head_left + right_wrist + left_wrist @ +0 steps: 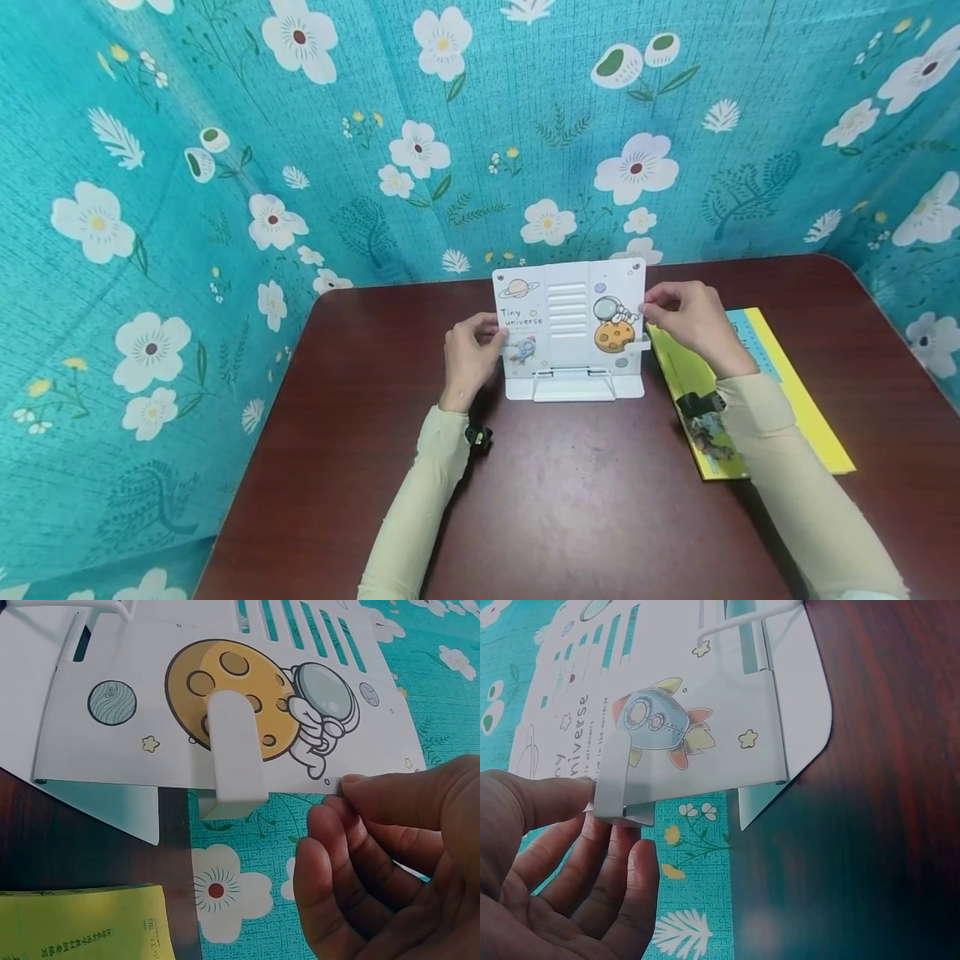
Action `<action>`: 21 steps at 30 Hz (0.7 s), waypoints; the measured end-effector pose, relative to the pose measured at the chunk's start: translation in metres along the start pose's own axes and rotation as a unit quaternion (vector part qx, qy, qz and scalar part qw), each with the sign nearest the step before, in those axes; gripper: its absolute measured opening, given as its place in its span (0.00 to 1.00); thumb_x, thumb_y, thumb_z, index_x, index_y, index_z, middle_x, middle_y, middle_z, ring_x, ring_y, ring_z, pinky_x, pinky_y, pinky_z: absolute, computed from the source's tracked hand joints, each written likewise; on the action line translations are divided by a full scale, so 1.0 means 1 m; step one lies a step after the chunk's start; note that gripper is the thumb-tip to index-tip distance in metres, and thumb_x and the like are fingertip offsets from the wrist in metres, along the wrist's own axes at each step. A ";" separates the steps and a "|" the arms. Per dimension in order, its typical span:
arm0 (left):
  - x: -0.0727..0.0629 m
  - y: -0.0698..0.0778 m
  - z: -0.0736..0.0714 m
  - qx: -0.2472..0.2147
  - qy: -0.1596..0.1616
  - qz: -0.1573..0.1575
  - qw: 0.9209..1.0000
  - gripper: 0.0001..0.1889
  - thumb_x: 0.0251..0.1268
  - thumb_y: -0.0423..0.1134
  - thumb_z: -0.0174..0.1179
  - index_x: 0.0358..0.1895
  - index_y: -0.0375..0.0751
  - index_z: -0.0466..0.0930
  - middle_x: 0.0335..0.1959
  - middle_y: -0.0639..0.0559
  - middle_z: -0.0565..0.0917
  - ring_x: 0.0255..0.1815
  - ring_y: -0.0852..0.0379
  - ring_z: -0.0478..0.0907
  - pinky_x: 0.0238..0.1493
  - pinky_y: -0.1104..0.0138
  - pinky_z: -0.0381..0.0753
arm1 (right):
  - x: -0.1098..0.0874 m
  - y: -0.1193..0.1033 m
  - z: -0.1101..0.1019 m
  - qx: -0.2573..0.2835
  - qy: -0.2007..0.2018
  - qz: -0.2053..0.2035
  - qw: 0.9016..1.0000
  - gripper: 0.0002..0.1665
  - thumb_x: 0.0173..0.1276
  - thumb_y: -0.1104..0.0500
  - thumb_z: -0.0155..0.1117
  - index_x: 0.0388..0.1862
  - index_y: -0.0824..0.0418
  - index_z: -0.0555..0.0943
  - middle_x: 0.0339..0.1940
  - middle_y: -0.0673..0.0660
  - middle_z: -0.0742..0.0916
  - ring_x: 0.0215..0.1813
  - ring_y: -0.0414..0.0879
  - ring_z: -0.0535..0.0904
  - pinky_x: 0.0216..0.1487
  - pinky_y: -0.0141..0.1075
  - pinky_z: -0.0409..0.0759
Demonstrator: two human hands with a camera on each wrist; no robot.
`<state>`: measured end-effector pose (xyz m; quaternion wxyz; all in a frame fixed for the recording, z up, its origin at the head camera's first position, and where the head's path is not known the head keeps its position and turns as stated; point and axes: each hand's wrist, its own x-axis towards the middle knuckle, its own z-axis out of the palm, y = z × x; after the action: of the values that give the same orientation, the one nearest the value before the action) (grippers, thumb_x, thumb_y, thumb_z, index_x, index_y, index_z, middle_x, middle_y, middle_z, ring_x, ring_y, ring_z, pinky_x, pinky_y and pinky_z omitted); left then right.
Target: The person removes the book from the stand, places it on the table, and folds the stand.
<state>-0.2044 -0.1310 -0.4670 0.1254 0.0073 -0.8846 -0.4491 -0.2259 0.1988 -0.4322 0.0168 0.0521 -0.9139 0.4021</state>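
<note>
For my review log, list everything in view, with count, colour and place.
Stand: 1, white with coloured space drawings, upright near the table's far edge
Side clips: 2, white, one on each side edge of the stand
Wire bracket: 1, white, low on the stand's front
Book: at least 1, yellow and green, right of the stand, partly under the right arm
Table: 1, dark reddish brown, beneath everything
Floral cloth: turquoise, behind and beside the table; piece count unclear
Wrist cameras: 2, black, one per wrist
Sleeves: 2, pale beige, on both arms
Left hand: 1, pinching the stand's left edge
Right hand: 1, pinching its right edge
</note>
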 end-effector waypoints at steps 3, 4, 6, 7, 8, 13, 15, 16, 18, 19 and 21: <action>0.001 0.000 -0.001 0.001 -0.001 0.000 1.000 0.10 0.67 0.37 0.70 0.49 0.42 0.90 0.38 0.47 0.92 0.39 0.53 0.90 0.47 0.58 0.90 | 0.000 0.000 0.001 0.003 0.004 -0.003 1.000 0.10 0.73 0.60 0.67 0.46 0.67 0.87 0.40 0.66 0.91 0.36 0.51 0.82 0.30 0.35 0.76; 0.001 0.000 -0.001 0.003 -0.001 -0.002 1.000 0.10 0.68 0.38 0.70 0.49 0.42 0.90 0.38 0.47 0.92 0.39 0.53 0.90 0.47 0.58 0.90 | 0.000 -0.001 0.001 0.003 0.005 -0.005 1.000 0.10 0.73 0.60 0.67 0.46 0.67 0.87 0.40 0.66 0.91 0.36 0.51 0.82 0.30 0.35 0.76; 0.001 0.000 -0.001 0.007 0.000 -0.003 1.000 0.10 0.68 0.39 0.70 0.49 0.42 0.90 0.37 0.47 0.92 0.38 0.53 0.90 0.46 0.59 0.89 | -0.001 -0.001 0.002 0.003 0.007 -0.006 1.000 0.10 0.73 0.60 0.67 0.45 0.67 0.87 0.40 0.66 0.91 0.36 0.51 0.82 0.30 0.34 0.76; 0.001 0.000 0.000 0.009 0.000 -0.003 1.000 0.10 0.68 0.40 0.70 0.48 0.42 0.90 0.37 0.47 0.92 0.38 0.53 0.90 0.45 0.59 0.89 | -0.001 -0.001 0.002 0.003 0.007 -0.007 1.000 0.10 0.73 0.60 0.67 0.45 0.67 0.87 0.40 0.66 0.91 0.36 0.50 0.82 0.30 0.34 0.76; 0.000 -0.001 0.000 0.011 0.001 -0.003 1.000 0.10 0.68 0.41 0.70 0.48 0.43 0.91 0.36 0.47 0.92 0.38 0.54 0.90 0.45 0.59 0.89 | -0.001 -0.001 0.003 0.003 0.008 -0.007 1.000 0.10 0.73 0.60 0.67 0.45 0.67 0.87 0.40 0.66 0.91 0.35 0.50 0.82 0.30 0.34 0.76; 0.000 -0.003 0.000 0.018 0.005 0.000 1.000 0.10 0.67 0.41 0.71 0.47 0.43 0.91 0.35 0.48 0.92 0.36 0.54 0.90 0.43 0.59 0.89 | -0.001 -0.001 0.005 0.002 0.018 -0.011 1.000 0.10 0.72 0.60 0.68 0.45 0.67 0.88 0.39 0.67 0.91 0.35 0.49 0.82 0.30 0.34 0.76; 0.000 -0.003 0.000 0.020 0.006 0.000 1.000 0.10 0.66 0.41 0.71 0.47 0.43 0.91 0.35 0.48 0.92 0.36 0.54 0.90 0.43 0.59 0.89 | -0.001 -0.002 0.006 0.002 0.023 -0.012 1.000 0.10 0.72 0.60 0.68 0.45 0.67 0.88 0.38 0.67 0.91 0.34 0.49 0.82 0.30 0.34 0.75; 0.001 -0.003 0.000 0.021 0.004 0.000 1.000 0.10 0.66 0.40 0.71 0.47 0.43 0.91 0.35 0.48 0.92 0.36 0.54 0.90 0.43 0.58 0.89 | -0.001 -0.002 0.006 0.003 0.026 -0.012 1.000 0.10 0.72 0.60 0.68 0.45 0.67 0.88 0.38 0.67 0.91 0.34 0.48 0.82 0.30 0.34 0.75; 0.001 -0.002 -0.001 0.023 0.001 -0.002 1.000 0.09 0.66 0.40 0.72 0.46 0.42 0.91 0.35 0.47 0.92 0.36 0.53 0.90 0.43 0.58 0.89 | 0.000 -0.001 0.007 0.006 0.031 -0.011 0.999 0.10 0.72 0.60 0.68 0.45 0.67 0.88 0.39 0.67 0.91 0.34 0.47 0.83 0.30 0.33 0.75; 0.001 -0.002 -0.001 0.023 -0.001 -0.004 1.000 0.09 0.65 0.40 0.72 0.46 0.42 0.91 0.35 0.47 0.92 0.36 0.53 0.90 0.43 0.58 0.89 | 0.000 -0.001 0.008 0.008 0.034 -0.011 0.999 0.11 0.72 0.60 0.68 0.45 0.66 0.88 0.39 0.67 0.92 0.33 0.46 0.83 0.30 0.33 0.75; 0.002 -0.001 -0.003 0.027 -0.009 -0.007 1.000 0.09 0.66 0.40 0.72 0.45 0.42 0.90 0.35 0.47 0.92 0.36 0.53 0.90 0.43 0.58 0.89 | 0.000 0.000 0.009 0.013 0.040 -0.012 0.999 0.11 0.73 0.60 0.68 0.46 0.66 0.88 0.40 0.68 0.92 0.33 0.45 0.84 0.31 0.32 0.76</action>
<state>-0.2054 -0.1341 -0.4663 0.1145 0.0128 -0.8974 -0.4260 -0.2261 0.1919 -0.4378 0.0575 0.0472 -0.9067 0.4151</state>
